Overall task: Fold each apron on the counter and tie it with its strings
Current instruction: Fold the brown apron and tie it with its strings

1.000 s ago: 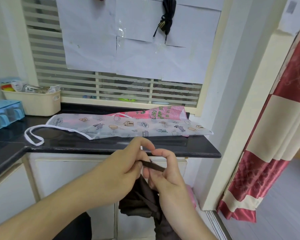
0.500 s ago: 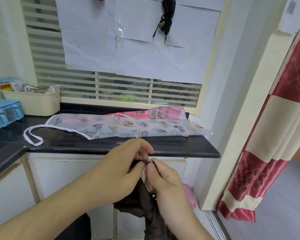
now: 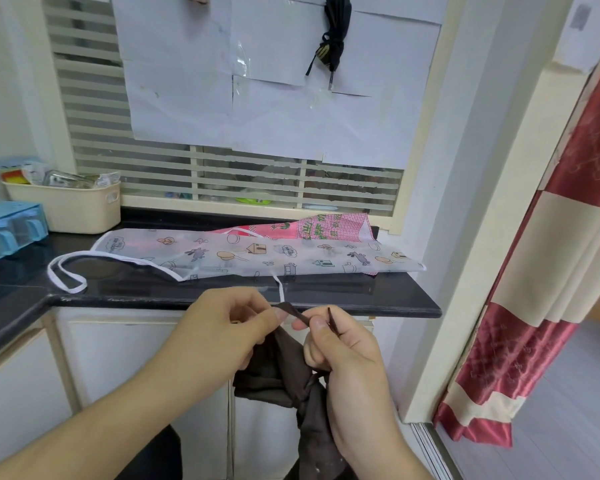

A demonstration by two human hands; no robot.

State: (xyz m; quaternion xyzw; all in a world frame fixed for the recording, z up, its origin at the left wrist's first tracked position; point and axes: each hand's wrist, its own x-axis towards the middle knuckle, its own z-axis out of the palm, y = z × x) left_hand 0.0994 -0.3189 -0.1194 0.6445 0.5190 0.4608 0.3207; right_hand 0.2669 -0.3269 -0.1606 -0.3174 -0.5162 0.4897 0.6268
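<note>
Here, a black counter runs beneath a slatted window partly papered over; a red-and-cream curtain hangs at right. A cream basket and blue box stand at the counter's left end. A white printed apron lies flat, long axis left to right, over a pink apron. Below the counter edge, the left hand and right hand each pinch the string of a dark brown apron, which hangs bunched, pointing downward.
</note>
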